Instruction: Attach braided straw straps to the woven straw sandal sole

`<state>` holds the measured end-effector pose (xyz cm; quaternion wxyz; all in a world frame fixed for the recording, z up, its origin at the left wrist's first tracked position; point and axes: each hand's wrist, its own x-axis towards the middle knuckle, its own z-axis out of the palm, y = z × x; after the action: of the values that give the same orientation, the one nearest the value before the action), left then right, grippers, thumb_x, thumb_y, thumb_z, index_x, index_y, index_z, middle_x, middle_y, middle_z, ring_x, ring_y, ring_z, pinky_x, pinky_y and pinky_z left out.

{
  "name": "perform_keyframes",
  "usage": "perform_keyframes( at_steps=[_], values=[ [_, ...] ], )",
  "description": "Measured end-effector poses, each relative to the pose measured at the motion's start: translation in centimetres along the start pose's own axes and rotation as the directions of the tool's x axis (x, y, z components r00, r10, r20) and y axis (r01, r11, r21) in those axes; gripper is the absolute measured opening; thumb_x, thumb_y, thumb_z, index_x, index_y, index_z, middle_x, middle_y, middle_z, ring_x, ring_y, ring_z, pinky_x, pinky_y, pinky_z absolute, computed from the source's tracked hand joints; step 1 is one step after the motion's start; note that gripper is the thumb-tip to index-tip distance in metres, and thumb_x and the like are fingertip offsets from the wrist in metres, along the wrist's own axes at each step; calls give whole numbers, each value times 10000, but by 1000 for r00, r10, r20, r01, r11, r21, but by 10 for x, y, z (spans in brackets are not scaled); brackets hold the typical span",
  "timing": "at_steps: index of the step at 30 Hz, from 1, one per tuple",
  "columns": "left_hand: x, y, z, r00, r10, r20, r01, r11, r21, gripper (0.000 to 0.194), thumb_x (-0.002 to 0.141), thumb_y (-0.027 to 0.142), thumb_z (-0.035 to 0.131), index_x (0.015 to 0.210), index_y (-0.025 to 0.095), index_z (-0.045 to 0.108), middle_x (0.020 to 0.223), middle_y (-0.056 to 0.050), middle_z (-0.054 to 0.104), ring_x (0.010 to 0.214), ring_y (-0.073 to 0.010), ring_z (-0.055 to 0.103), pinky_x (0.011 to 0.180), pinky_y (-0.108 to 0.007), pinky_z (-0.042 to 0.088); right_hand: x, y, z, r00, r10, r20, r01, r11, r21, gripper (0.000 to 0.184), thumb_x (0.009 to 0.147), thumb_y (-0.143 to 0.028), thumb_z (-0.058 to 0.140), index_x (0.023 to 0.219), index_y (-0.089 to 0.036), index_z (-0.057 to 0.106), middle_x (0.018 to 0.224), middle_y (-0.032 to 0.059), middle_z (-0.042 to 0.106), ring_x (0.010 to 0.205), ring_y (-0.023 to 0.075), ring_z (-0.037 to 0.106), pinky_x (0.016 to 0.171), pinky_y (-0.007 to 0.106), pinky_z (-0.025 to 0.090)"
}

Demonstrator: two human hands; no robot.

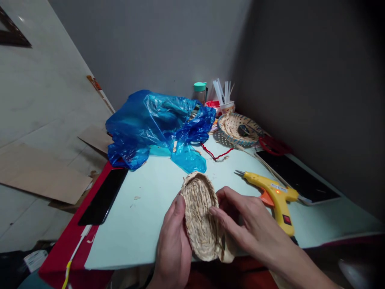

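Observation:
A small oval woven basket (200,218) of pale braided fibre is held up over the table's front edge, its inside facing me. My left hand (174,237) is closed round its left side, thumb along the rim. At the right wall, my right hand (243,220) grips the rim between thumb and fingers; some fingertips are hidden behind the wall. A loose strip of the fibre (226,251) hangs at the lower right, below my right hand. To the right lies a yellow glue gun (278,198) with an orange trigger and a lit switch, its nozzle pointing left.
A blue plastic bag (150,120) covers the back left of the table. Behind stand a green-lidded jar (199,91), a cup of glue sticks (227,106) and a round basket (236,128). A phone (105,196) lies left, a tablet (296,174) right, and red cord (215,154) between.

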<state>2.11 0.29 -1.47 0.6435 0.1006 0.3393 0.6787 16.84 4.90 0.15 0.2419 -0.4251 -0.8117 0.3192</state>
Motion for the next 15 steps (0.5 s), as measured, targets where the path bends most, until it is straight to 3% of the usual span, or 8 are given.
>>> perform_keyframes(
  at_steps=[8, 12, 15],
  values=[
    [-3, -3, -2, 999, 12, 39, -13, 1000, 3, 430, 950, 388, 554, 1313, 172, 635, 1336, -115, 655, 1370, -309, 467, 1160, -451, 356, -2, 6, 3, 998, -39, -49, 43, 996, 81, 205, 1019, -340, 426, 863, -222, 490, 687, -27, 546, 589, 133, 507, 560, 273, 370],
    [-7, -5, -7, 998, 45, 45, -48, 997, 55, 398, 871, 381, 679, 1236, 222, 695, 1243, -86, 718, 1348, -307, 498, 1161, -434, 350, -3, 8, 5, 997, -39, -64, 46, 992, 121, 159, 1025, -316, 417, 914, -227, 490, 763, -8, 596, 650, 144, 553, 605, 282, 408],
    [-9, -6, -7, 988, 87, 127, -107, 982, 157, 517, 756, 317, 803, 1253, 240, 684, 1240, -83, 719, 1318, -325, 527, 1137, -422, 379, -5, 9, 6, 997, -39, -66, 48, 990, 136, 139, 1025, -312, 426, 933, -231, 493, 809, 1, 615, 696, 150, 581, 638, 287, 428]
  ],
)
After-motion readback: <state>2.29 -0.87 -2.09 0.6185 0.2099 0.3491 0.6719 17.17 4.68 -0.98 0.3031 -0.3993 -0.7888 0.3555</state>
